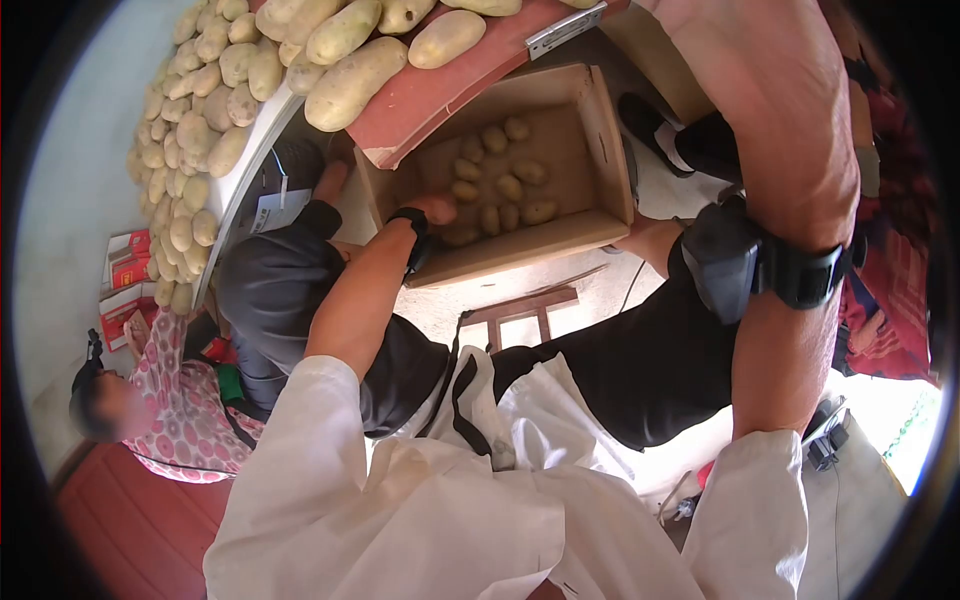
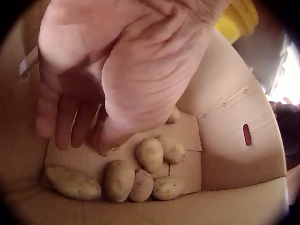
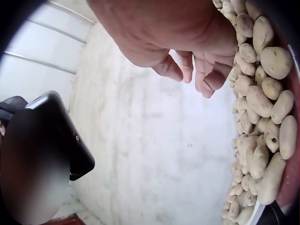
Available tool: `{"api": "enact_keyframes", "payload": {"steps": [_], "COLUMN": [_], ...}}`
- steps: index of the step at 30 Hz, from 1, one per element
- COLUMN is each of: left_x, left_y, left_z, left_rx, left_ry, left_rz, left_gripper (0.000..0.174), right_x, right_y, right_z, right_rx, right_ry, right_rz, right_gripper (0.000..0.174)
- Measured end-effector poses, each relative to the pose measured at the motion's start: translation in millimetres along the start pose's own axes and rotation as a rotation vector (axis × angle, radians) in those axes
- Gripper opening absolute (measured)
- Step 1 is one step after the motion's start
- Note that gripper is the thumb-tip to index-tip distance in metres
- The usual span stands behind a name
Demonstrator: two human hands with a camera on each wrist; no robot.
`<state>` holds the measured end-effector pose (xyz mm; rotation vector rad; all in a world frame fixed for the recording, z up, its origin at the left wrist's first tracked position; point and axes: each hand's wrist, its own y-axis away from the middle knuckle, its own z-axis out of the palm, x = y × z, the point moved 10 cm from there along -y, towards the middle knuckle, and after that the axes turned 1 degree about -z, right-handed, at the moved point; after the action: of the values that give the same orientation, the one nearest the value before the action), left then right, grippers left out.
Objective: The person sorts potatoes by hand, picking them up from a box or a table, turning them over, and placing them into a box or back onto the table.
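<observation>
My left hand [image 1: 433, 208] reaches into a cardboard box [image 1: 520, 258], over the potatoes [image 1: 510, 187] lying on its floor. In the left wrist view the left hand [image 2: 126, 79] hangs palm toward the camera, fingers loosely extended downward. Nothing shows in its grasp, and its fingertips are close above the potatoes [image 2: 119, 180]. Most of my right hand is beyond the top of the head view. In the right wrist view the right hand [image 3: 187, 47] is beside a large heap of potatoes [image 3: 258, 101], fingers relaxed and slightly bent, with no potato visible between them.
Piled potatoes [image 1: 200, 120] cover the tabletop, several lying near its red edge [image 1: 430, 100] above the box. A person in patterned clothing [image 1: 190, 400] sits at left. A small wooden stool or frame [image 1: 525, 312] is below the box. Cables [image 1: 835, 440] lie at lower right.
</observation>
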<state>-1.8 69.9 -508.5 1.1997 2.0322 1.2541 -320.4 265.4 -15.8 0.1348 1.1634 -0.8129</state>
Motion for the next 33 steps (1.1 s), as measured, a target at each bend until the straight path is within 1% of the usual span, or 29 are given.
{"api": "enact_keyframes", "payload": {"steps": [1,2,4,7,9,10,13,14,18,20,24,25,27,29,30,31,32,33], "left_x": [-5.7,-5.3,-2.0,13.9,11.9,15.7,14.5,20.8,26.4,17.0,12.3,10.4,8.1,-10.9,-16.2,-17.2,-10.3,-11.8], "left_y": [-12.7,-12.1,-9.8,19.8,11.2,6.3,-27.8,-25.3,-22.6,-26.2,-38.9,-44.7,-63.7,-98.0,-112.2,-124.4,-112.8,-79.8], "left_z": [16.8,24.1,27.4,19.1,25.9,29.3,64.4,63.6,61.6,63.0,71.6,79.0,94.2,119.8,128.8,136.5,120.5,125.8], "left_rx": [-0.049,-0.099,-0.114,-0.157,-0.168,-0.164,-0.151,-0.146,-0.192,-0.201,-0.186,-0.213,-0.232,-0.233,-0.225,-0.223,-0.218,-0.199], "left_ry": [0.096,0.191,0.215,0.274,0.300,0.232,0.023,-0.048,-0.066,0.026,0.072,0.093,0.115,0.123,0.119,0.095,0.071,0.069], "left_rz": [-0.040,-0.082,-0.079,-0.070,-0.064,-0.025,0.094,0.132,0.136,0.074,0.063,0.085,0.108,0.012,0.010,0.055,0.096,0.084], "left_gripper": [0.042,0.045,0.045,0.046,0.046,0.046,0.046,0.047,0.047,0.047,0.050,0.051,0.052,0.051,0.051,0.049,0.048,0.048], "right_x": [4.3,8.2,14.2,24.5,28.4,30.0,32.3,33.2,37.6,39.1,40.4,39.3,34.9,28.9,27.4,24.8,28.0,34.1], "right_y": [-0.9,-2.0,-3.1,-4.7,-6.5,-8.1,-10.2,-9.9,-8.5,-9.1,-10.1,-7.8,-5.6,-11.7,-11.3,-10.3,-11.8,-18.1], "right_z": [-1.4,-2.0,-3.9,-5.3,-5.4,-5.7,-2.2,-0.8,5.4,9.3,15.4,17.4,21.6,34.1,35.4,32.6,19.2,13.8], "right_rx": [0.000,0.000,-0.001,-0.006,-0.011,-0.013,-0.017,-0.018,-0.016,-0.012,-0.007,-0.007,-0.008,-0.010,0.066,0.142,0.137,-0.069], "right_ry": [0.000,-0.001,-0.001,0.001,0.005,0.007,0.014,0.016,0.023,0.026,0.029,0.030,0.033,0.033,0.084,0.134,0.130,0.090], "right_rz": [0.017,0.033,0.059,0.102,0.126,0.138,0.174,0.186,0.238,0.259,0.299,0.308,0.319,0.313,0.296,0.278,0.267,0.226], "right_gripper": [0.041,0.041,0.041,0.042,0.042,0.042,0.042,0.042,0.042,0.042,0.042,0.042,0.042,0.042,0.040,0.038,0.038,0.038]}}
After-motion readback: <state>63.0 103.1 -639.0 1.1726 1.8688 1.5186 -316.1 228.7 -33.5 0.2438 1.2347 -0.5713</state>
